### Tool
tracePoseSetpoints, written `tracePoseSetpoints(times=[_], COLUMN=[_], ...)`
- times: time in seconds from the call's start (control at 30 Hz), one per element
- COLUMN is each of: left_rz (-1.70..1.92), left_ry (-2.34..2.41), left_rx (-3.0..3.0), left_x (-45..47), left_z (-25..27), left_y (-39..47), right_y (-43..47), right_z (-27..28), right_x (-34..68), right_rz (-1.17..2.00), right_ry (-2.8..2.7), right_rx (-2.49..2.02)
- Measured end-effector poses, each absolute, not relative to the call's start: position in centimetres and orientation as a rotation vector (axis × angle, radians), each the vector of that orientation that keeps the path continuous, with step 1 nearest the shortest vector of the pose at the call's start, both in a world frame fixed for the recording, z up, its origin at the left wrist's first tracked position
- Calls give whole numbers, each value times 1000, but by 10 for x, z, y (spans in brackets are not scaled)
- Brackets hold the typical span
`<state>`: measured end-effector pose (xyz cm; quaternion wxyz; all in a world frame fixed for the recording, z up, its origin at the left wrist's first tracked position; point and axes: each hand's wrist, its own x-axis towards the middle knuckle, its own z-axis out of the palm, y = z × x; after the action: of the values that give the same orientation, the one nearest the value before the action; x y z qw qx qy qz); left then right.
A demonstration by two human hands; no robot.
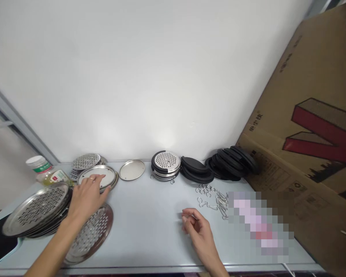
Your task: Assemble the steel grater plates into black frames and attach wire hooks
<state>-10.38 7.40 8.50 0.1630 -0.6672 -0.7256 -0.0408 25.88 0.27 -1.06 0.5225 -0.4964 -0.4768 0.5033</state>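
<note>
My left hand [88,196] reaches over a stack of round metal plates [108,174], fingers spread above the top plate's near edge. Whether the fingertips touch it I cannot tell. Under that forearm lies a round grater plate [93,232] with rows of raised holes. My right hand [197,231] hovers low over the table, fingers loosely curled with the thumb near the index finger; no object shows in it. Closest to this hand are small metal rings [206,189] and a pile of bent wire hooks [222,204].
A tall stack of grater plates [36,209] stands at left, by jars [42,169]. Along the wall are more graters [85,161], a single plain plate [132,170], a black-rimmed grater stack [166,161] and black round covers [230,163]. A large cardboard box [305,154] borders the right side.
</note>
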Motion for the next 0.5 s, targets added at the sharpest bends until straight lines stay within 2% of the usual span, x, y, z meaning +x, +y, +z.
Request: tracePoseSetpoints(times=[0.1,0.5], left_rz=[8,63], left_ry=[-2064,-2037], left_rx=[-1966,-2040], left_x=[-113,-116], left_z=[89,83], left_y=[83,81], right_y=[4,4], right_z=[-12,-4], right_x=[259,258], right_rz=[1204,1191], right_ry=[-1149,-1136], right_rx=[-1186,-1201])
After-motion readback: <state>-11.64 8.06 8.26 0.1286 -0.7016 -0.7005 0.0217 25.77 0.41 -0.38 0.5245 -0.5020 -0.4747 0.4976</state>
